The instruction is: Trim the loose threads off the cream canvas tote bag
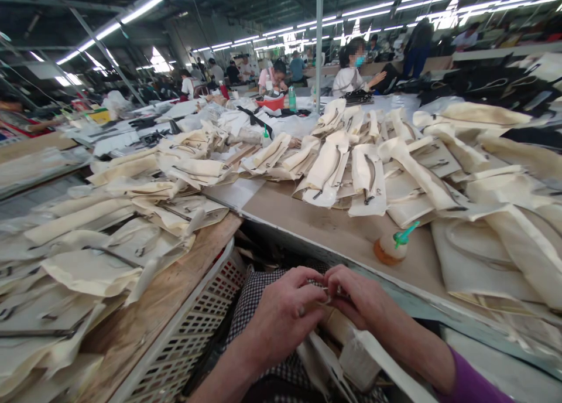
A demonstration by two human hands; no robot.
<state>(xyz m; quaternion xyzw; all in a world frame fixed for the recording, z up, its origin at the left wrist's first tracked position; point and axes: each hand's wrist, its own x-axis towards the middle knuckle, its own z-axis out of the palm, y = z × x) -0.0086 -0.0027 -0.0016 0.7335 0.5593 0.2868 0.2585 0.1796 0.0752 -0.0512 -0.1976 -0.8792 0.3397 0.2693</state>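
Note:
My left hand (295, 309) and my right hand (357, 291) meet over my lap, fingertips pinched close together at the edge of a cream fabric piece (364, 356). The piece hangs below my hands, folded, across my lap. Exactly what lies between the fingertips is too small and covered to make out. A checked cloth (252, 294) covers my lap under the hands. On the table edge beyond my right hand stands a small glue bottle (390, 249) with an orange base and a green nozzle.
Many cream zippered pieces (327, 163) cover the table ahead, and more (96, 262) lie on the wooden board at left. A white plastic basket (188, 327) stands left of my lap. A metal pole (319, 45) rises mid-table. Co-workers (351, 75) sit farther back.

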